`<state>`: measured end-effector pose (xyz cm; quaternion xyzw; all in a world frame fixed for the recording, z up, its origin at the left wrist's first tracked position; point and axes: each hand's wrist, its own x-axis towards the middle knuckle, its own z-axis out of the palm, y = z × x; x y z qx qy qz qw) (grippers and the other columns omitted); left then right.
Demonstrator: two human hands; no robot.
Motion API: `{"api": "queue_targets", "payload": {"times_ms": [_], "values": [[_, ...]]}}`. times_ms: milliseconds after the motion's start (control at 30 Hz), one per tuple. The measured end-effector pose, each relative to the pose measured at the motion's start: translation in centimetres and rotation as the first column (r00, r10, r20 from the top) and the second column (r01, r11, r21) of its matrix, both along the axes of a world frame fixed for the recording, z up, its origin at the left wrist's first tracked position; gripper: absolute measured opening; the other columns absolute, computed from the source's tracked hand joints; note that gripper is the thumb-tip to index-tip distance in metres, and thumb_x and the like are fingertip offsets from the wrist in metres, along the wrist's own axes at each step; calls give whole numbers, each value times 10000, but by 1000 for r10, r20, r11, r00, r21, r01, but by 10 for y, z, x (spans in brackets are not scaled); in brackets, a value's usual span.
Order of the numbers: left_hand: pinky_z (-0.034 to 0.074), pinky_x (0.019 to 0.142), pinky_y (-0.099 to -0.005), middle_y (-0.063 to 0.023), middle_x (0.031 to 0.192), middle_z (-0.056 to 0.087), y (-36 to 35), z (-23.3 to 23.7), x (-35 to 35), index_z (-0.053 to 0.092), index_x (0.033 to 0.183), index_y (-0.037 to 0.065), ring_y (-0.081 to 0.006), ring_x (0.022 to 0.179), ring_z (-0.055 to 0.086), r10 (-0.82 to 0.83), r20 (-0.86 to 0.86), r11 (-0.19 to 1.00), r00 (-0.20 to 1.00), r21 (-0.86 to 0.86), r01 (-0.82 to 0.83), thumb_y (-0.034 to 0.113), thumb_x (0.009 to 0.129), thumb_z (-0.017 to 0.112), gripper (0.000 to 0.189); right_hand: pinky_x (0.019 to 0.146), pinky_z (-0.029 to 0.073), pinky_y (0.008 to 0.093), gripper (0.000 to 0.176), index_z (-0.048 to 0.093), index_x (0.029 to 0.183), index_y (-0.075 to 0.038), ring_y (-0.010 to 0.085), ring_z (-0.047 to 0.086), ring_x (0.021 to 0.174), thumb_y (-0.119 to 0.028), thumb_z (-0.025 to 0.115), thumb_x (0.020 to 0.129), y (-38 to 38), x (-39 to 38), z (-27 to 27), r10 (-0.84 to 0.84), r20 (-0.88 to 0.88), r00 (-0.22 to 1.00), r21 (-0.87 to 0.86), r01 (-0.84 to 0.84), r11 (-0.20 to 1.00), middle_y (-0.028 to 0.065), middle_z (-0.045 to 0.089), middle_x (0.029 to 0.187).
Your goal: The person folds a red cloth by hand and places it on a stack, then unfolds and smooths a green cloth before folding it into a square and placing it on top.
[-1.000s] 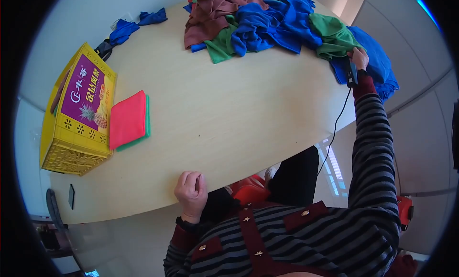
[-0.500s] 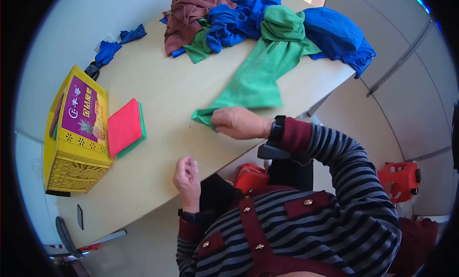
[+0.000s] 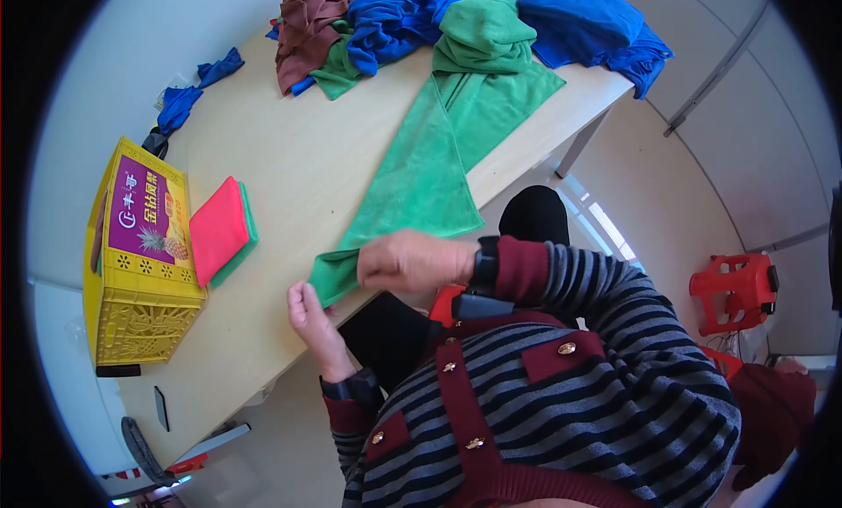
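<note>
A green cloth (image 3: 412, 188) stretches from the pile toward the table's near edge, its near end folded over. My right hand (image 3: 410, 261) is closed on that near end, knuckles up, slightly blurred. At the cloth's lower left corner, my left hand (image 3: 317, 325) has its fingers curled against the edge, seemingly pinching it; the fingertips are partly hidden. To the left, a folded red cloth (image 3: 219, 230) lies on a folded green cloth (image 3: 250, 232), both beside the yellow crate.
A yellow plastic crate (image 3: 145, 319) stands at the table's left. Brown cloths (image 3: 311, 25), blue cloths (image 3: 574, 25) and a bunched green cloth (image 3: 482, 34) heap at the far side. A dark flat object (image 3: 161, 409) lies near left. A red stool (image 3: 732, 289) stands at right.
My right hand has drawn the green cloth's end toward me and to the left. My left hand has moved up-left to meet its corner. The view has shifted slightly.
</note>
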<state>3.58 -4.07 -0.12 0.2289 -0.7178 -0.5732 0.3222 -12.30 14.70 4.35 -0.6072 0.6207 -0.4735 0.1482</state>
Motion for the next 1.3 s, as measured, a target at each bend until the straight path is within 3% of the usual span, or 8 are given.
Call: {"api": "queue_targets", "payload": {"times_ms": [67,167,267,333,467,600,833,1300], "values": [[400,632,-230,20,892,604,-9,3,14,593,1028,73,-62,773,527,61,-22,985,998,161,-57,220,1061,544,159,722,547,400,112,672,947,-58,320,669,869,-158,693,901,19,-44,20,-241,1,971,28,241,970,125,667,916],[377,590,-220,28,867,589,-15,0,28,581,998,93,-45,716,496,192,-87,973,978,148,-178,233,1069,528,165,777,557,419,316,637,1204,-125,318,687,951,-139,679,891,45,-139,27,-566,-472,676,-108,593,798,112,661,1145],[357,559,-209,35,807,568,-13,2,33,571,1001,94,-44,641,465,402,-106,914,910,109,-391,211,1079,503,156,837,551,444,449,565,1344,-162,340,684,988,-193,657,906,65,-214,5,-531,-575,622,-27,635,772,130,637,1204],[359,564,-212,35,814,569,-16,-2,42,572,1004,95,-44,650,468,383,-96,923,919,87,-376,219,1080,501,162,911,535,462,502,535,1393,-158,380,665,1049,-286,637,919,72,-245,-2,-423,-587,690,300,671,678,171,620,1259],[363,578,-220,36,834,572,-26,-12,42,573,1012,95,-45,678,478,345,-43,938,938,44,-343,239,1082,496,178,959,521,472,561,503,1426,-139,407,639,1122,-348,625,920,72,-306,-5,-503,-582,639,367,758,539,211,604,1319],[364,582,-224,38,853,577,-33,-7,40,574,1020,93,-43,704,488,342,-38,939,939,53,-340,254,1083,496,189,991,503,478,585,510,1426,-65,402,632,1161,-353,624,930,90,-389,-27,-738,-617,274,84,955,285,231,669,1249],[370,569,-221,40,876,589,-35,-8,32,577,1029,90,-37,726,509,409,-103,912,907,87,-401,260,1083,498,195,990,504,421,426,647,1265,-26,376,651,1129,-278,659,921,138,-329,-21,-698,-349,625,185,776,603,191,692,1210],[367,567,-200,0,983,670,-55,0,50,597,1250,66,-26,761,537,295,72,955,953,-3,-296,171,1048,558,231,1111,410,448,497,599,1334,-74,348,492,1307,-191,707,864,235,-174,-28,-534,-602,594,133,734,666,149,554,1399]]}}
